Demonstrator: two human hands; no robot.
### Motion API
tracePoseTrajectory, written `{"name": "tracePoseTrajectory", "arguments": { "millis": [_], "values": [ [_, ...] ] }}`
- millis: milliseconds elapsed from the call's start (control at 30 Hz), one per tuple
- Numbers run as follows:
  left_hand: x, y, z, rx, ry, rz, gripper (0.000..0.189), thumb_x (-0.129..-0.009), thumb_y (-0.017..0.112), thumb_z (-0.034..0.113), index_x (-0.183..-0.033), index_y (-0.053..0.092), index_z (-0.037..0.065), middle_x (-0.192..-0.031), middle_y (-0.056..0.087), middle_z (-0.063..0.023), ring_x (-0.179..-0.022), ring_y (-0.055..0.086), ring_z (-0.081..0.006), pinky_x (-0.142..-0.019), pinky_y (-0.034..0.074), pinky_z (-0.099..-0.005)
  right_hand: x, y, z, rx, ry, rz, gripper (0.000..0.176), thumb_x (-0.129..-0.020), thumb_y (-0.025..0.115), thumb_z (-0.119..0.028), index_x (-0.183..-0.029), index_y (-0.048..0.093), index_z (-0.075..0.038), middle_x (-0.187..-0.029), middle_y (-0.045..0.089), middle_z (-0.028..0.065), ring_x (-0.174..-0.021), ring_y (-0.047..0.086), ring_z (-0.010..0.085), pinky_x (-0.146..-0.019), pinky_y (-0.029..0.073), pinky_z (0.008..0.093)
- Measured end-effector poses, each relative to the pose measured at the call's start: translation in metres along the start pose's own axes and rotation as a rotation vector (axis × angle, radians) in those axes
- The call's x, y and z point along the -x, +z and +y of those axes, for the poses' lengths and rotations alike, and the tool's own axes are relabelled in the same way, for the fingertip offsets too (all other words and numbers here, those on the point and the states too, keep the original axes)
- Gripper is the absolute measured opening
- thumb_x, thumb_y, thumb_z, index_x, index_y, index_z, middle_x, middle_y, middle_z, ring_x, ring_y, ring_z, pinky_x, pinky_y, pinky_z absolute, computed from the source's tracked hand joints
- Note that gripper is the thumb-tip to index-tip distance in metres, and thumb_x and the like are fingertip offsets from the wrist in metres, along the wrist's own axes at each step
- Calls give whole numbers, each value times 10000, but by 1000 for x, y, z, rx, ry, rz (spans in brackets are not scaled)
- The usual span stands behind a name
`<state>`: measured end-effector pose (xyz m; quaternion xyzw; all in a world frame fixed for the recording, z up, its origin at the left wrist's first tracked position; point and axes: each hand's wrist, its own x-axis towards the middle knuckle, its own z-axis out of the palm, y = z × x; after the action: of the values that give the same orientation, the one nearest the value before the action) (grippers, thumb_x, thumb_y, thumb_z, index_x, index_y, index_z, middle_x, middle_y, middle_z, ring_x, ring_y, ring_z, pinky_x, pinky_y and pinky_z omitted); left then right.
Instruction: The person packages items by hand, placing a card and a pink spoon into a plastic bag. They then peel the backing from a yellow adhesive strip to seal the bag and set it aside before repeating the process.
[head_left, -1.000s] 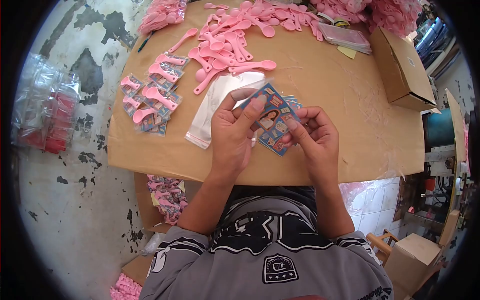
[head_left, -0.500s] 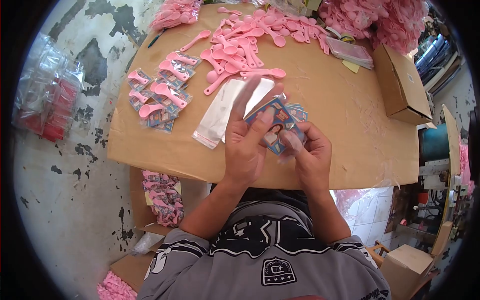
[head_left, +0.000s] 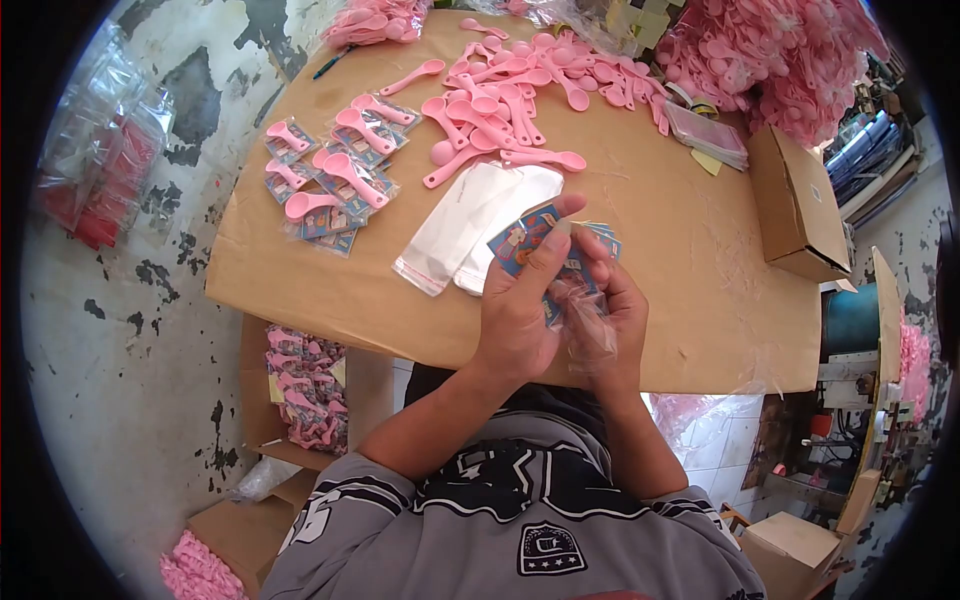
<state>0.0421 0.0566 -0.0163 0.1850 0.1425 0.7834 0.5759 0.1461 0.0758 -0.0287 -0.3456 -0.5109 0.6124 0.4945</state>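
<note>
My left hand (head_left: 518, 318) is closed on a blue printed card (head_left: 515, 243), with the thumb lying over its face. Close against it, my right hand (head_left: 625, 325) pinches a clear plastic bag (head_left: 590, 328) at the card's lower end. How far the card sits inside the bag cannot be made out. Behind the right fingers, the edges of more blue cards (head_left: 606, 236) show on the table. White flat sleeves with clear plastic flaps (head_left: 440, 225) lie just beyond my left hand.
Pink measuring spoons (head_left: 490, 110) are heaped at the back of the brown-covered table (head_left: 700, 320). Packed cards with spoons (head_left: 335, 185) lie on the left. A cardboard box (head_left: 795, 205) and a stack of clear sleeves (head_left: 705, 137) stand right. Below left, a carton holds more packs (head_left: 305, 385).
The card has turned and tilted between my hands, and my left thumb now lies across it. The clear bag has come into plain sight below it. The whole view has shifted slightly.
</note>
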Motion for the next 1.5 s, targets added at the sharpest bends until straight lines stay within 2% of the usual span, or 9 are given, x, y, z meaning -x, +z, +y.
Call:
{"name": "tracePoseTrajectory", "arguments": {
  "millis": [167,267,367,467,667,800,1100,1400,1500],
  "values": [
    [-1,-3,12,-10,27,95,348,-1107,572,203,-1393,534,8,-939,660,-64,-824,659,-140,-775,577,-302,-1,-7,-19,363,-301,63,230,-872,849,-40,-978,645,-31,-835,642,-13,-777,572,76,-658,482,257],
    [-10,-20,26,51,75,297,324,-1093,608,244,-1348,574,47,-911,642,-33,-804,638,-128,-793,570,-326,-13,-33,-33,884,-659,-104,198,-874,840,-59,-931,653,-27,-802,642,24,-747,570,101,-616,469,267],
    [-18,-48,45,128,158,357,319,-1080,634,265,-1326,596,65,-909,640,-19,-803,632,-127,-807,567,-339,-39,-54,-46,791,-350,-34,139,-900,802,-79,-924,677,-22,-818,660,58,-727,590,135,-603,469,279],
    [-14,-49,52,133,195,371,315,-1069,655,283,-1302,617,74,-909,642,-13,-805,628,-127,-814,567,-347,-75,-39,-69,982,-320,-204,101,-936,755,-114,-968,702,-34,-823,674,88,-732,621,206,-643,498,322],
    [1,-38,56,98,212,341,327,-1058,673,301,-1286,626,72,-908,647,-16,-805,630,-131,-815,572,-359,-151,7,-25,1214,-817,-592,203,-928,703,-125,-1127,694,-85,-1038,713,113,-1020,654,285,-843,542,422],
    [8,-36,67,73,277,343,295,-1061,667,256,-1272,611,57,-915,642,-25,-810,618,-120,-821,564,-314,-175,34,5,1466,-815,-598,264,-925,706,-128,-1189,698,-140,-1039,692,82,-1050,628,292,-890,531,421],
    [4,-41,56,39,224,359,267,-1064,661,271,-1243,626,76,-901,652,-17,-791,628,-118,-822,556,-326,-204,23,6,1203,-705,-813,352,-933,692,-106,-1281,700,-156,-1059,648,118,-1043,624,294,-883,520,406],
    [-8,-51,45,-7,113,361,239,-1055,672,240,-1224,641,74,-921,656,-23,-821,631,-131,-840,560,-345,-196,19,5,1343,-800,-845,400,-936,667,-69,-1317,714,-183,-1105,663,130,-1044,648,311,-894,529,403],
    [-12,-56,47,61,67,436,251,-1055,672,239,-1220,627,55,-899,659,-37,-814,642,-144,-835,588,-365,-203,19,0,1196,-571,-846,374,-938,676,-77,-1301,711,-158,-1071,690,112,-995,663,277,-866,534,391]
  ]
}}
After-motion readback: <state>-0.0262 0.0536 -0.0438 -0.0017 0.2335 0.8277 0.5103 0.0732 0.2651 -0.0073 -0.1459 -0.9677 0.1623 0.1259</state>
